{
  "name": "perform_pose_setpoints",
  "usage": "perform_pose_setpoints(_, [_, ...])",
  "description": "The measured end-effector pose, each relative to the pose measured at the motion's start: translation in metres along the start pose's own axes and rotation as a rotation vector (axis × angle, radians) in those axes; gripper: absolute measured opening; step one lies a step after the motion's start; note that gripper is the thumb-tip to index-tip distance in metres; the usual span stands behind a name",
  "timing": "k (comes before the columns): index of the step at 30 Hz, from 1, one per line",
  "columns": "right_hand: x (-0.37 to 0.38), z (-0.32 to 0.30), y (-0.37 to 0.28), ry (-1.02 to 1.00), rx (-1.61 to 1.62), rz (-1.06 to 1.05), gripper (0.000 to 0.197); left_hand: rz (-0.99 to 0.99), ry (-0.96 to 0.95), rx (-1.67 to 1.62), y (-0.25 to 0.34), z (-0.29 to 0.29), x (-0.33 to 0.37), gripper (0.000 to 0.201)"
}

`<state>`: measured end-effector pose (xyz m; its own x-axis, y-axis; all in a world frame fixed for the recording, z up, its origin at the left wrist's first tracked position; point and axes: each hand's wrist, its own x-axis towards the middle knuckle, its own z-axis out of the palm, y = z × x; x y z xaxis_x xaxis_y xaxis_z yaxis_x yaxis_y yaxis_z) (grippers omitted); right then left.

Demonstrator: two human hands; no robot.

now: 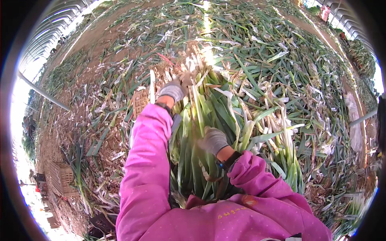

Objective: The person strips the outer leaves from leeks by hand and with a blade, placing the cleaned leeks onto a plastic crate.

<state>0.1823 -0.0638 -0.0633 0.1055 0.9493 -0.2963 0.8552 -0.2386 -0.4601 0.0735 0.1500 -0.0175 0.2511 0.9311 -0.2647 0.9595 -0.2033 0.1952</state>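
Observation:
A thick bundle of leeks (189, 140) lies in front of me, white root ends away from me and green leaves toward my body. My left hand (175, 89), in a grey and tan work glove, is closed around a leek (195, 105) near its white end. My right hand (213, 139), also gloved, is lower down over the green leaves. Its fingers are curled in, with the tips blurred, and whatever they hold is hidden. More white stalk ends (193, 60) with dry roots lie just beyond my left hand.
Stripped leaves and peelings (265, 52) cover much of the ground. Left of the bundle is a brown crate (140, 100), partly hidden by my sleeve. Another slatted crate (62, 178) stands far left. More leeks (287, 144) lie to the right. A metal pole (46, 92) slants in at left.

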Motion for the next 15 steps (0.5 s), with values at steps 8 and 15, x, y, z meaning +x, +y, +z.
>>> perform_pose_setpoints(8, [0.0,-0.003,0.042,-0.019,0.421,-0.074,0.042,0.028,-0.125,0.034,0.006,-0.011,-0.071,0.052])
perform_pose_setpoints(15, [-0.007,-0.099,0.081,-0.03,1.372,-0.422,0.031,0.238,-0.256,-0.109,-0.026,0.026,-0.244,0.055])
